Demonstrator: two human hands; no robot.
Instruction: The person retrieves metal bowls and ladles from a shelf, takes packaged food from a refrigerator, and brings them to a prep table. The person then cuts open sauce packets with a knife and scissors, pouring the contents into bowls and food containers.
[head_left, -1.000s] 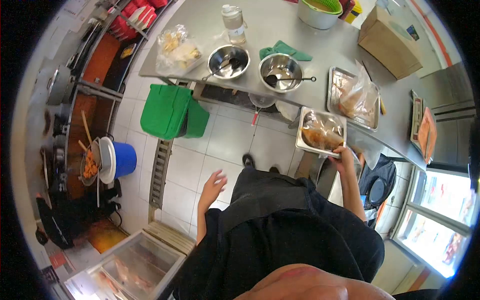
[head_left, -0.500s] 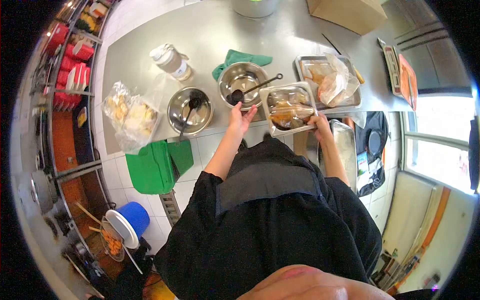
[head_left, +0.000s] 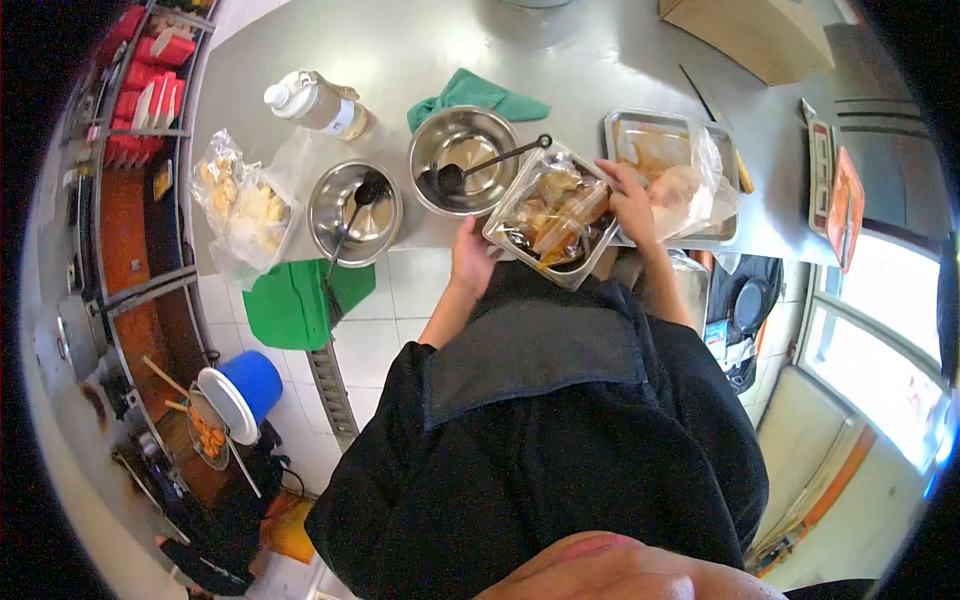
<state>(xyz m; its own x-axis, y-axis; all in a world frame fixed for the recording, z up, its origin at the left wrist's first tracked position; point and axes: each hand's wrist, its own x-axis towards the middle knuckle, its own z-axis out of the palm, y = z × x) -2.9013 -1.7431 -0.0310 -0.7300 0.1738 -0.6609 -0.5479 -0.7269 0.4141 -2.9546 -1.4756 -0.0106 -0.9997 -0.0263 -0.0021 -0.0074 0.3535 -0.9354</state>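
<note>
- Here's the steel table (head_left: 600, 60) in front of us, running right across, with our pan at its near edge.
- Next down, the flat tray (head_left: 625, 130) sits on the table to the right, just beyond our right hand, a loose plastic bag (head_left: 690, 195) in it.
- And the metal pan (head_left: 528, 264), right between our two hands! It looks nearly square, so we can't call a long axis; it's turned cornerwise, one corner jutting past the table edge toward our body. Whether it rests on the table or hangs just above, we can't tell.
- The bigger bowl (head_left: 432, 145) is just beside it, up and to the left.
- Inside the pan, a filled bag (head_left: 565, 215), its shiny folds slanting from lower left to upper right.
- Our right hand (head_left: 632, 208) is up at the pan's right side, fingers extended along the rim, pan to their left; how firmly they grip, we can't see.
- Our left hand (head_left: 472, 262) is at the left corner, pan to its right, fingertips partly hidden, so we can't say whether they're clamped. Both hands look about equally near!
- Smallest, the ladle (head_left: 500, 160): its handle end overlaps the pan's far corner in view.
</note>
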